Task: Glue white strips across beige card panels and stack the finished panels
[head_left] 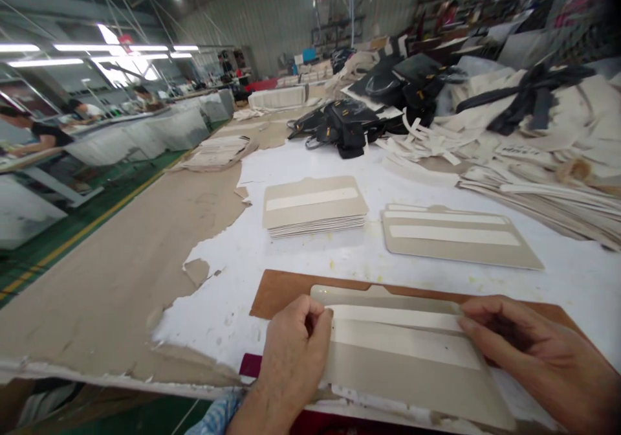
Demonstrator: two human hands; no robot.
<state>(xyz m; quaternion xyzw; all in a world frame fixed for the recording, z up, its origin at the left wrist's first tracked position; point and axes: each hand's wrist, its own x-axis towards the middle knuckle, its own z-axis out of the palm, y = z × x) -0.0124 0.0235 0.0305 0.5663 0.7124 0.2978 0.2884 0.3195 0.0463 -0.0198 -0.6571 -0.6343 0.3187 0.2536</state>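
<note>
Left hand (297,344) and right hand (526,344) pinch a white strip (395,316) over a seemingly unfinished beige panel (412,380); stack-top panels (320,211) already carry strips.

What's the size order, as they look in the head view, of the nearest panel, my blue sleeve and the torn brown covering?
1. Torn brown covering
2. Nearest panel
3. Your blue sleeve

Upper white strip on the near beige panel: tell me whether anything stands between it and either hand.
Nothing visible does: the left hand and right hand hold opposite ends of the upper white strip.
</note>
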